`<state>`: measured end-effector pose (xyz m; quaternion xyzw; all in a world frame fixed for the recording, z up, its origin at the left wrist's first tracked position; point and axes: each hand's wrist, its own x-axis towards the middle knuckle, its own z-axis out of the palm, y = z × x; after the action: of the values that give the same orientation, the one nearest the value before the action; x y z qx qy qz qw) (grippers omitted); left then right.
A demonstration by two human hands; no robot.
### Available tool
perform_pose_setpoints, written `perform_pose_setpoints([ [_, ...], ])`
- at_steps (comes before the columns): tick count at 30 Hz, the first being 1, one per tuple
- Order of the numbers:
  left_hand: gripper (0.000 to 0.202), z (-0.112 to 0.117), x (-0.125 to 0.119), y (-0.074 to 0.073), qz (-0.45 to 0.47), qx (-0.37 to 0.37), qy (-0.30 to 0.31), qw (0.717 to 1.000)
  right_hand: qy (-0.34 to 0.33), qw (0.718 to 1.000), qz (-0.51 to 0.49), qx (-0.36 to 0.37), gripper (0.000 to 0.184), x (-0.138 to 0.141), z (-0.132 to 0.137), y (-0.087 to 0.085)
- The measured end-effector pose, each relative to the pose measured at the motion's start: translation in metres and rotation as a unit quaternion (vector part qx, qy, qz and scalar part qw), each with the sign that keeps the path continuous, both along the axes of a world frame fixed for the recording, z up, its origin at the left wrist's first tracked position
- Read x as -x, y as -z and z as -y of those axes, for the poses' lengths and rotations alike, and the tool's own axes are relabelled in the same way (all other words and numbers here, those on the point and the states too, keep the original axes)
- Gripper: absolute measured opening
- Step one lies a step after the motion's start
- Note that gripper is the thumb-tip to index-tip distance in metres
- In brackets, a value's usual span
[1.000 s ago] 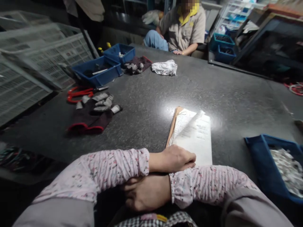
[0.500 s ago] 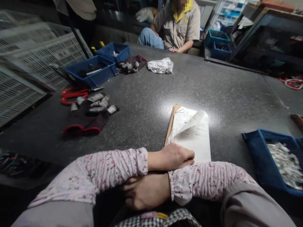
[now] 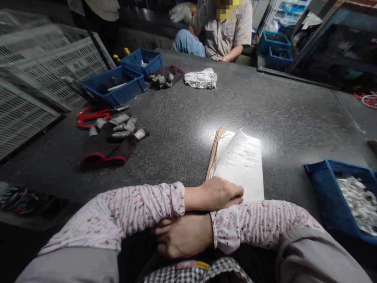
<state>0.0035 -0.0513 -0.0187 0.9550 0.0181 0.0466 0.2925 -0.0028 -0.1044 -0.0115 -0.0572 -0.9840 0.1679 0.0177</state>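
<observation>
Left hand (image 3: pixel 219 193) lies palm-down and loosely curled, empty, on the near edge of the papers (image 3: pixel 241 165), which sit on the dark surface (image 3: pixel 182 114) straight ahead under a bright glare, top sheet lifted a little. Right hand (image 3: pixel 184 236) is tucked under the crossed left forearm, half closed, gripping nothing I can see. Right of them stands a blue bin (image 3: pixel 322 188) of pale bits. Further left lie dark gloves (image 3: pixel 113 141) beside red scissors (image 3: pixel 92 114). A co-worker (image 3: pixel 226 33) sits at the far side.
</observation>
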Motion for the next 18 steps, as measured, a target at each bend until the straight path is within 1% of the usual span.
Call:
perform_pose_setpoints([
  [8, 0.025, 0.0009, 0.0004, 0.0007, 0.005, -0.002, -0.003, 1.0, -0.001, 1.0, -0.006, 0.003, 0.027, -0.0004, 0.0003, 0.0003],
  [11, 0.024, 0.0012, 0.0005, 0.001, 0.006, -0.002, -0.003, 1.0, -0.001, 1.0, 0.0, 0.005, 0.025, -0.0005, -0.0007, -0.0019],
  [18, 0.023, 0.0011, -0.0003, 0.0002, 0.0, 0.009, -0.005, 1.0, -0.007, 1.0, 0.018, -0.008, 0.029, -0.0019, -0.0014, -0.0042],
])
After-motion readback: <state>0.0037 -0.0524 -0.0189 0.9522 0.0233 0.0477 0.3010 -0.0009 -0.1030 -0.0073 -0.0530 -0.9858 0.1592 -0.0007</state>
